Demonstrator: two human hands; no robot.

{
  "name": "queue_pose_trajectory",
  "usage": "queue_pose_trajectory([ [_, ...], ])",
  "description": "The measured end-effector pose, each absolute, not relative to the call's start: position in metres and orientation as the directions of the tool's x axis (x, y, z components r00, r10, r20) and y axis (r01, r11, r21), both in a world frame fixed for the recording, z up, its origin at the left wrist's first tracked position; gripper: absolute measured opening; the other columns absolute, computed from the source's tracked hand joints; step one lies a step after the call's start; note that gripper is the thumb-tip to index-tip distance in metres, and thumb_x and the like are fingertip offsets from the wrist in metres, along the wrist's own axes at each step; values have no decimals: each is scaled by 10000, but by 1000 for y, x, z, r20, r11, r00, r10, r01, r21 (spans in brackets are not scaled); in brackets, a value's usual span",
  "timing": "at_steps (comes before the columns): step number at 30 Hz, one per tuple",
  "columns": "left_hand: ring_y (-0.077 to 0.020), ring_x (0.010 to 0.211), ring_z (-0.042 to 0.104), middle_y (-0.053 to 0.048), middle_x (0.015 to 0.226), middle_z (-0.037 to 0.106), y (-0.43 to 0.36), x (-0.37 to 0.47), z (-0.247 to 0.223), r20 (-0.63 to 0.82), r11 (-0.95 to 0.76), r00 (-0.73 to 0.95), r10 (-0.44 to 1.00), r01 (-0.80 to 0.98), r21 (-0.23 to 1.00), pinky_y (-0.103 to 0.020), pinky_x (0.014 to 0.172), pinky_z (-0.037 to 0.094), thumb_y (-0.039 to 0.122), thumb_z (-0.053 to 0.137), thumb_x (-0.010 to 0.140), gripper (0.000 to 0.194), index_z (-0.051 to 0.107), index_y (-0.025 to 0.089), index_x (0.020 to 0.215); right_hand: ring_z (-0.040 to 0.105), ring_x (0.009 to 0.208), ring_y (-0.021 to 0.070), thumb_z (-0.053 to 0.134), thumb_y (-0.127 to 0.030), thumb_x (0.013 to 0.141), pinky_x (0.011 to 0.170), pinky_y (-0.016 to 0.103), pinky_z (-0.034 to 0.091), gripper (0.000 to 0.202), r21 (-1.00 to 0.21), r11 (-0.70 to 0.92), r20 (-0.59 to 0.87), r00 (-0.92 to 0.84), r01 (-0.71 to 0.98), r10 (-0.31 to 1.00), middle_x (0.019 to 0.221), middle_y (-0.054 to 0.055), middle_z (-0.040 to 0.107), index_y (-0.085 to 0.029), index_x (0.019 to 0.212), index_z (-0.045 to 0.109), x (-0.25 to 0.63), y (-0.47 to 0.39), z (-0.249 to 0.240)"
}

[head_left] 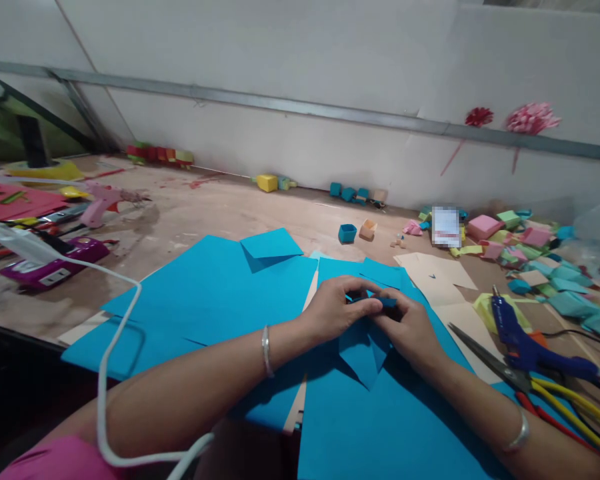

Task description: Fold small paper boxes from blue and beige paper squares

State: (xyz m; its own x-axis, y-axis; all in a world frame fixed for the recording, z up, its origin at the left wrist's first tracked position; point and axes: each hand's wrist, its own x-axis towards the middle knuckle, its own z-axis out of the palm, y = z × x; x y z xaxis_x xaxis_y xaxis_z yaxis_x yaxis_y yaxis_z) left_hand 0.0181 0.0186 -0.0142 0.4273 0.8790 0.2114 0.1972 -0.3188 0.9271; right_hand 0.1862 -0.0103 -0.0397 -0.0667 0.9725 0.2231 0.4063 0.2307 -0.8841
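Paper (389, 303), blue, small: left hand (337, 310) and right hand (405, 327) are pinching it above blue sheets (180, 287), its shaping seemingly partial. Blue box (347, 233), pale box (368, 229): standing formed beyond. Large sheets: lying flat, unshaped.

Craft workspace, small, where I sit. Desk (245, 207), wooden, set against a pale panelled wall (260, 40) with a metal rail (280, 107). Blue card sheets (215, 300), spread before me. Glue guns, two: one pink (97, 205), one blue (527, 347). Scissors (517, 378), open. Little folded paper boxes (485, 227), many-coloured, heaped to my right. Paper-like flowers (533, 119), on the wall.
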Motion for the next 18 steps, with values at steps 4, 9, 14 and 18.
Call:
queue_pose_trajectory([
  [4, -179, 863, 592, -50, 921, 672, 16, 19, -8, 181, -226, 329, 927, 104, 969, -282, 746, 463, 445, 537, 893, 324, 682, 173, 988, 602, 731, 187, 647, -419, 784, 643, 292, 472, 248, -901, 192, 200, -19, 389, 980, 800, 28, 676, -183, 856, 675, 186, -11, -38],
  [9, -156, 766, 539, -35, 824, 598, 12, 20, -3, -60, 59, 228, 972, 9, 998, -255, 626, 402, 446, 407, 939, 350, 601, 180, 823, 633, 792, 214, 658, -411, 765, 694, 323, 503, 293, -941, 133, 163, 74, 312, 984, 860, 45, 707, -172, 934, 672, 186, -9, -41],
  [14, -128, 669, 452, -4, 705, 528, 15, 20, -5, -3, -10, 289, 957, 42, 999, -252, 600, 347, 420, 627, 814, 269, 592, 166, 736, 586, 669, 177, 667, -399, 738, 590, 290, 465, 252, -929, 130, 172, 92, 346, 981, 752, 23, 678, -173, 846, 693, 185, -7, -41],
  [18, -131, 672, 448, -8, 684, 533, 16, 21, -6, 83, -127, 373, 924, 95, 987, -261, 614, 346, 400, 640, 794, 270, 607, 157, 682, 569, 636, 164, 667, -402, 743, 571, 276, 440, 234, -914, 173, 210, 63, 368, 976, 680, 5, 653, -177, 795, 700, 185, -8, -40],
])
